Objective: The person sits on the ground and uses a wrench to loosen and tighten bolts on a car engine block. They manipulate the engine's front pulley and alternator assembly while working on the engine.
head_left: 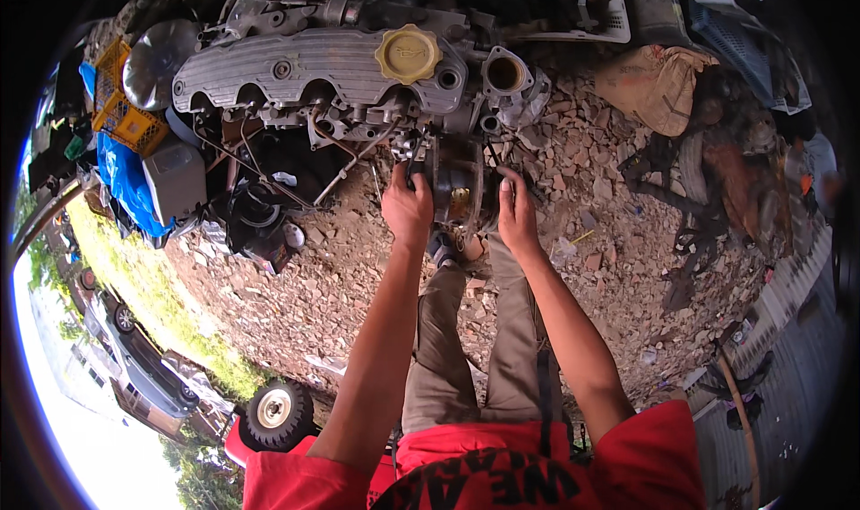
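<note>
A greasy engine with a ribbed grey valve cover and a yellow oil filler cap stands in front of me. At its near end sits a round metal part, like a pulley or drum, with my hands on either side. My left hand is closed at its left side, fingers up by a small metal fitting; what they grip is hidden. My right hand closes on the dark right edge of the round part, its fingertips partly lost in shadow.
Broken stone and rubble cover the ground. At left are a yellow crate, a blue plastic sheet and a grey box. A brown sack and dark scrap parts lie right. Behind stands a wheel.
</note>
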Motion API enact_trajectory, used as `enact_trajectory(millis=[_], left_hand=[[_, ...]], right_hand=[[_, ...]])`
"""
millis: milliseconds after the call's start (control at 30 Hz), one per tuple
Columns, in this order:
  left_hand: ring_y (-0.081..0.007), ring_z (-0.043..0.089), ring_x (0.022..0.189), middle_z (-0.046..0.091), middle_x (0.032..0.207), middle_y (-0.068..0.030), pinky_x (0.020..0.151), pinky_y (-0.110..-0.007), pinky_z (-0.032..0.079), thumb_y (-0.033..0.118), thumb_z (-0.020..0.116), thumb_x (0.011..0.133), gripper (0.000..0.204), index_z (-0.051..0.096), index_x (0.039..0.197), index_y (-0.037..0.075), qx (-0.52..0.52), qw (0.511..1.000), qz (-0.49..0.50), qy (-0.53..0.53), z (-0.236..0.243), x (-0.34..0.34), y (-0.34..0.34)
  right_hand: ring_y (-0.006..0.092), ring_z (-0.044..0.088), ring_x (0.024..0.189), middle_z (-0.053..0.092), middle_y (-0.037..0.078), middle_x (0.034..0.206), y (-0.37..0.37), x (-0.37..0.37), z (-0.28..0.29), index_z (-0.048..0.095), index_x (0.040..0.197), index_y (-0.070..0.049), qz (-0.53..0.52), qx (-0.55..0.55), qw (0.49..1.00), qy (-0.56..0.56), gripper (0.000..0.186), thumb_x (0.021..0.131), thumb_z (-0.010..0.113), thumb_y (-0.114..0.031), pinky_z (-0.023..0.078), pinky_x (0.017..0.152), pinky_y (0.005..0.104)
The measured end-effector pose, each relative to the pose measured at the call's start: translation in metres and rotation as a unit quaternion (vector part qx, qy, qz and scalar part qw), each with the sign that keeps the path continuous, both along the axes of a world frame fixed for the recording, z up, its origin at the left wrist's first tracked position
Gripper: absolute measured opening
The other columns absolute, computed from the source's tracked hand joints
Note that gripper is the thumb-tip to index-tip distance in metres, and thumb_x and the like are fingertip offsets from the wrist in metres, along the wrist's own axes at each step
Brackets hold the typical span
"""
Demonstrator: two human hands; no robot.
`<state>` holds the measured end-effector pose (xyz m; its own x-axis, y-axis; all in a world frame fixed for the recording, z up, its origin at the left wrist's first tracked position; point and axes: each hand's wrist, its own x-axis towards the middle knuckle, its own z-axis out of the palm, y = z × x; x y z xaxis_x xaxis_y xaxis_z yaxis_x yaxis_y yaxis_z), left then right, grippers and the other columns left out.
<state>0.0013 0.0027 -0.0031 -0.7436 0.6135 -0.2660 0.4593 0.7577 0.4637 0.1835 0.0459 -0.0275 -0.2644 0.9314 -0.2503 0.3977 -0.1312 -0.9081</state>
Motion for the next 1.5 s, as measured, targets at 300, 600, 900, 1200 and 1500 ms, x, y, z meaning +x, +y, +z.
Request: enact_trajectory(millis=[300,600,900,1200,1500], left_hand=[[-0.0444,0.064,0.078,0.067,0.087,-0.0247,0.070,-0.050,0.051,0.026,0.052,0.086,0.033,0.062,0.110,0.004,-0.023,0.999,0.014,-0.030,0.001,-0.001,0.001],[-0.0427,0.065,0.082,0.068,0.094,-0.0238,0.073,-0.048,0.052,0.025,0.052,0.087,0.036,0.062,0.115,0.004,-0.045,0.998,0.016,-0.036,0.007,-0.001,0.004],[-0.0429,0.065,0.083,0.067,0.094,-0.0248,0.075,-0.047,0.051,0.024,0.052,0.086,0.036,0.062,0.115,0.004,-0.019,0.999,0.009,-0.040,0.007,-0.002,0.004],[-0.0435,0.065,0.080,0.066,0.082,-0.0249,0.071,-0.048,0.050,0.027,0.049,0.087,0.034,0.064,0.111,0.007,-0.018,0.999,0.030,-0.022,0.002,0.000,0.002],[-0.0429,0.065,0.082,0.068,0.090,-0.0242,0.073,-0.048,0.052,0.028,0.055,0.086,0.038,0.062,0.115,0.005,-0.023,1.000,0.013,-0.010,0.004,0.000,0.001]], right_hand=[[0.0384,0.061,0.105,0.065,0.022,0.109,0.054,0.015,-0.045,0.061,0.119,-0.002,0.141,-0.093,0.977,-0.128,0.032,0.089,0.059,-0.012,0.048,0.089,0.0421],[0.0063,0.035,0.043,0.052,0.004,0.071,0.153,0.026,-0.020,0.056,0.084,0.000,0.166,-0.485,0.855,-0.084,0.014,0.093,0.047,-0.004,0.027,0.037,0.0253],[0.0058,0.032,0.043,0.049,0.004,0.069,0.172,-0.015,-0.017,0.047,0.081,-0.004,0.177,-0.525,0.829,-0.083,0.006,0.085,0.043,-0.002,0.018,0.035,0.0245],[0.0050,0.025,0.045,0.036,0.000,0.065,0.205,-0.028,-0.004,0.041,0.073,-0.005,0.215,-0.545,0.802,-0.120,0.010,0.081,0.042,0.000,0.014,0.037,0.0227],[0.0052,0.024,0.047,0.032,-0.002,0.066,0.197,-0.039,-0.006,0.039,0.074,-0.007,0.229,-0.532,0.798,-0.168,0.009,0.081,0.041,-0.001,0.014,0.037,0.0223]])
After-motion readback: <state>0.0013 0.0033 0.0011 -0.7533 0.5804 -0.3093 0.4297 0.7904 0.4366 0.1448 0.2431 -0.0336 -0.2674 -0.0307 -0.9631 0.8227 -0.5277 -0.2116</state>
